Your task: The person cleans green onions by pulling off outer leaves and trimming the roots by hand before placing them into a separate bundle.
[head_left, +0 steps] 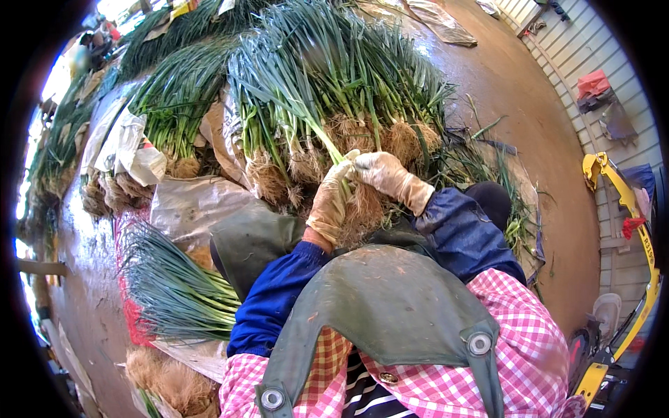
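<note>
In dirty pale gloves, my hands meet over my lap at a green onion (pixel 322 134). My left hand (pixel 330 202) is closed round its pale lower stalk. My right hand (pixel 390 178) is pinched against the same stalk from the other side, its fingertips partly hidden. The leaves slant up and away to the left. Brown stringy roots (pixel 364 212) hang below my hands; which stalk they belong to I cannot tell. Just beyond stands a big heap of green onions (pixel 334 70) with roots toward me.
To my left, trimmed green onions (pixel 178 289) lie on red netting (pixel 134 306). Torn-off roots (pixel 174 383) are piled nearer. Leaf scraps (pixel 512 209) litter the right side. More bundles (pixel 185 97) stand far left. A yellow metal frame (pixel 644 244) stands by the right wall.
</note>
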The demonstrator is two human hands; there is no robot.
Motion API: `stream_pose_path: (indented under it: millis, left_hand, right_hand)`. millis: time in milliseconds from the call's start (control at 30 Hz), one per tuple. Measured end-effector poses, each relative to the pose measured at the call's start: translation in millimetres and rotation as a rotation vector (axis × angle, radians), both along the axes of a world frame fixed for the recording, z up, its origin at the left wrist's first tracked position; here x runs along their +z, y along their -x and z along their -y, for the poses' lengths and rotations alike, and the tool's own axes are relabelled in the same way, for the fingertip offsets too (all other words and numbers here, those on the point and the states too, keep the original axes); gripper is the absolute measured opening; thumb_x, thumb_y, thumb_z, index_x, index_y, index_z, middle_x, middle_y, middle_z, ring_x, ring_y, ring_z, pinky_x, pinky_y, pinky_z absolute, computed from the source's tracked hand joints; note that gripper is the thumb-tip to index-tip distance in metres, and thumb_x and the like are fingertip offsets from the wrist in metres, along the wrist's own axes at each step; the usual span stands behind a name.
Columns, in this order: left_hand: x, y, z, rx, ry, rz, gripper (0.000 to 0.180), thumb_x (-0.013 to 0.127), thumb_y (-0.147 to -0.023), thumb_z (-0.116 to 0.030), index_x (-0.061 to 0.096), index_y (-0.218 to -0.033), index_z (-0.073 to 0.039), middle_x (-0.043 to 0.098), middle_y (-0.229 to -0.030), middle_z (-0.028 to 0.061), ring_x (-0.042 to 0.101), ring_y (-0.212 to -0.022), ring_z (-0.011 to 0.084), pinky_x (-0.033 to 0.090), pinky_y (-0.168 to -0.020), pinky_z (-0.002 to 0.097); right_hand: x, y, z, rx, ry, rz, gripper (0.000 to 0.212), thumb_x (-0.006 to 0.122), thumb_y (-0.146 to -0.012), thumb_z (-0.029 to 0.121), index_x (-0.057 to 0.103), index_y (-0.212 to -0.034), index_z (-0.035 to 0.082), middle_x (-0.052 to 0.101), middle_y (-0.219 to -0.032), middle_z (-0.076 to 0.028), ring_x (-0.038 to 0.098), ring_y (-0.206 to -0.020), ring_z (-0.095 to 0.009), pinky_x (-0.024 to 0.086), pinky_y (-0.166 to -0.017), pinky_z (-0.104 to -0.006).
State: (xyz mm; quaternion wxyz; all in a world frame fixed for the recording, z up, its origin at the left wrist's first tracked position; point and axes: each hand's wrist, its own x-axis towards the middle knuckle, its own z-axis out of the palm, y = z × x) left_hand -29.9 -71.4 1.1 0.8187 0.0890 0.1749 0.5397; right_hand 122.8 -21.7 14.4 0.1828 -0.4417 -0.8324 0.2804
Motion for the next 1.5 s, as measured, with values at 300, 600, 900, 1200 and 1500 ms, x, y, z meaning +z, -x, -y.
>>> stream_pose_path:
  millis: [300,600,900,1200,1500]
  left_hand:
    - [4,0,-7,0.083,-0.034,-0.236,0.029,0.056,-0.092,-0.018,0.063,-0.111,0.003,0.067,-0.098,0.0058,0.054,-0.070,0.0072,0.045,-0.064,0.0176]
    - [18,4,-9,0.014,-0.005,-0.051,0.035,0.055,-0.093,-0.018,0.056,-0.121,0.003,0.049,-0.063,-0.0018,0.047,-0.054,0.0102,0.043,-0.055,0.0257]
    - [-6,3,-23,0.109,0.072,-0.506,0.030,0.053,-0.094,-0.021,0.063,-0.111,0.002,0.068,-0.086,0.0085,0.065,-0.073,0.0162,0.053,-0.060,0.0254]
    - [-31,-3,-23,-0.011,-0.008,-0.468,0.021,0.061,-0.090,-0.012,0.063,-0.102,0.005,0.068,-0.091,0.0117,0.067,-0.081,0.0203,0.053,-0.060,0.0253]
    - [-19,-10,-14,0.061,0.039,-0.719,0.017,0.057,-0.091,-0.010,0.064,-0.095,0.005,0.069,-0.080,0.0134,0.064,-0.056,0.0166,0.052,-0.049,0.0237]
  right_hand:
    - [-22,4,30,-0.152,0.607,-0.859,0.022,0.060,-0.094,0.018,0.066,-0.104,0.000,0.066,-0.093,-0.001,0.058,-0.084,-0.009,0.048,-0.074,-0.0255]
    - [-56,-48,-9,-0.714,0.218,0.001,0.040,0.070,-0.080,0.034,0.062,-0.103,0.003,0.066,-0.096,-0.014,0.062,-0.090,-0.029,0.047,-0.082,-0.0383]
    - [-33,-22,-25,-0.201,0.746,-0.421,0.024,0.061,-0.090,0.023,0.064,-0.107,0.007,0.067,-0.088,-0.002,0.062,-0.071,-0.010,0.050,-0.061,-0.0243]
    - [12,-20,-46,-0.094,0.535,0.208,0.029,0.063,-0.089,0.031,0.066,-0.096,0.003,0.067,-0.082,-0.007,0.062,-0.064,-0.017,0.052,-0.063,-0.0265]
    - [35,22,-61,-0.539,-0.019,0.201,0.044,0.060,-0.085,0.051,0.065,-0.090,0.008,0.065,-0.075,-0.009,0.064,-0.070,-0.025,0.047,-0.063,-0.0381]
